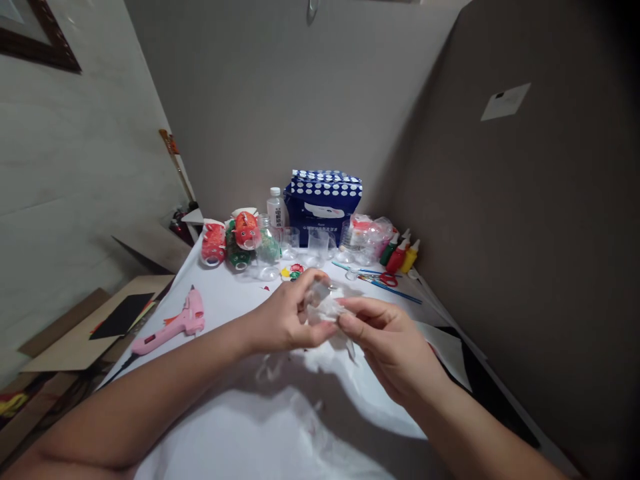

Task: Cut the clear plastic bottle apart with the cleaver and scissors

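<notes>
Both my hands meet above the middle of the white table (235, 427). My left hand (285, 317) is closed around a small clear plastic piece wrapped in a crumpled white tissue (325, 307). My right hand (387, 340) pinches the same white tissue from the right side, fingers pressed together. More crumpled white tissue (327, 357) lies on the table just under the hands. What exactly sits inside the tissue is partly hidden.
A pink glue gun (173, 323) lies at the left. At the back stand painted red and green bottle crafts (235, 240), a white bottle (276, 207), a blue dotted pack (324, 200), clear cups (317, 243), paint bottles (400, 253), red scissors (385, 279). Walls close in on the right.
</notes>
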Motion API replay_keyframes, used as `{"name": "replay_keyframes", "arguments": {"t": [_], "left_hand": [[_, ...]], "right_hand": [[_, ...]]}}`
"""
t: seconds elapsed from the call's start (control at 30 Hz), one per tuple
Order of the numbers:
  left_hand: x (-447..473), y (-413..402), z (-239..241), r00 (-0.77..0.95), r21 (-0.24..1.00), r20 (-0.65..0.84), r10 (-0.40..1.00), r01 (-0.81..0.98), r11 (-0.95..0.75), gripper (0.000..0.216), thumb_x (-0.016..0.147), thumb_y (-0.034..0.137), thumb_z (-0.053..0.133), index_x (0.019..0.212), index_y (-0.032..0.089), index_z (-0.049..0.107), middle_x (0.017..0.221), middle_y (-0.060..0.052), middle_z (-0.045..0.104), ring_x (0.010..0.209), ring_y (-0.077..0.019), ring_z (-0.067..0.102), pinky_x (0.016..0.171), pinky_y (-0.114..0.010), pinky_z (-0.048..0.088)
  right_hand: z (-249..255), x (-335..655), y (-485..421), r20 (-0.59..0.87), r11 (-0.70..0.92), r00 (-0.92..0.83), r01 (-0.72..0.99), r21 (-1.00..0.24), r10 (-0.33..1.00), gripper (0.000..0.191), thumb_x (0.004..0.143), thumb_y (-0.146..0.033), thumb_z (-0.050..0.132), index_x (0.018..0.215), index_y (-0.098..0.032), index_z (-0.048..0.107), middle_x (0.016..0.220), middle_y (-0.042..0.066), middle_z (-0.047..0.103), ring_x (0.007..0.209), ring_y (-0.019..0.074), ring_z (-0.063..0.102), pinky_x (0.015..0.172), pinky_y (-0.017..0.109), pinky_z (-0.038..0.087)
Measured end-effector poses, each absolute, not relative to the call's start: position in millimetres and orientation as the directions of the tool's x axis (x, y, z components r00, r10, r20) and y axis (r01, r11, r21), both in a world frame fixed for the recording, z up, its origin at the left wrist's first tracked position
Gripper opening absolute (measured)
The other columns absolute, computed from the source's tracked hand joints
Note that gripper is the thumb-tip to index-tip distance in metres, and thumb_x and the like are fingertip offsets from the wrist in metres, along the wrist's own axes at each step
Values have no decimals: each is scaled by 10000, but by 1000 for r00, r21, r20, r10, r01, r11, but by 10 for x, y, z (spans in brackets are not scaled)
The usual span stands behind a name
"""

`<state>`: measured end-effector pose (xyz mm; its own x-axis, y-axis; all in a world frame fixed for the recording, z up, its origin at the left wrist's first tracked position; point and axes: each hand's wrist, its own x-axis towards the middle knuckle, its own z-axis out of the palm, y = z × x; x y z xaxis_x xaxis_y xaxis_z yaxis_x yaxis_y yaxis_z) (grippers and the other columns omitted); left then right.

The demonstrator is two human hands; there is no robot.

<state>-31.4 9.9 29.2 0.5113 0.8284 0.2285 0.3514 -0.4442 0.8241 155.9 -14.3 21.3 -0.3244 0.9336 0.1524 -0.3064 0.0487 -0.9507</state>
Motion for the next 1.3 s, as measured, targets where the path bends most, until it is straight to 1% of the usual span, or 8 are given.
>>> {"name": "replay_keyframes", "arguments": {"t": [0.1,0.2,0.33,0.57,0.8,0.97,1.17,1.3], "left_hand": [[-299,138,280,647,974,-6,762,176,-142,620,848,644,351,1270,190,317,707,-2,602,414,-80,421,392,-192,338],[-243,133,253,619,986,50,784,96,-138,622,842,702,300,1063,152,487,627,-5,573,381,-72,403,353,-179,296],[-177,85,243,477,981,74,876,123,-150,515,855,629,398,689,151,491,504,25,472,408,-73,437,385,-169,318],[-221,53,236,348,935,146,926,257,-244,488,770,573,544,1037,165,516,713,13,547,501,-117,514,446,-231,425],[-244,34,269,361,723,365,858,471,-506,358,730,413,594,996,188,512,530,92,437,457,-77,353,463,-198,332],[-211,-24,291,367,667,424,828,492,-559,515,599,327,681,1060,178,505,540,99,455,443,-68,362,456,-195,325],[-240,62,318,446,928,85,891,290,-234,641,649,318,671,1236,205,444,696,36,584,497,-76,436,463,-183,352],[-252,147,274,678,989,-109,727,146,12,514,810,527,448,1128,134,543,743,-60,658,412,-69,400,385,-189,293]], "right_hand": [[122,1533,-79,506,502,-252,-86,-861,825,192,831,-210,656,968,-302,755,859,21,737,665,147,643,644,291,517],[42,1498,-48,660,701,-371,-33,-712,653,328,870,-141,564,1087,-335,715,853,17,732,681,147,646,648,288,518],[-20,1455,-68,452,474,-450,-70,-878,770,227,889,-217,589,1028,-313,740,787,3,734,718,152,657,712,295,514],[15,1455,-121,186,-52,-538,-395,-917,822,211,815,-303,700,1019,-266,741,918,24,731,864,165,640,828,313,473],[101,1574,-53,68,-252,-606,-427,-868,792,279,749,-300,760,1018,-227,742,915,25,739,840,126,647,792,237,472],[134,1626,6,7,-335,-617,-437,-835,787,240,692,-259,801,925,-228,755,827,2,730,711,94,647,692,202,488],[134,1605,-26,256,152,-396,-275,-949,882,159,772,-239,738,919,-297,758,890,-3,741,755,127,660,657,225,493],[51,1574,1,584,643,-382,37,-765,716,276,875,-152,580,1051,-309,723,629,-30,672,562,111,588,612,247,468]]}}
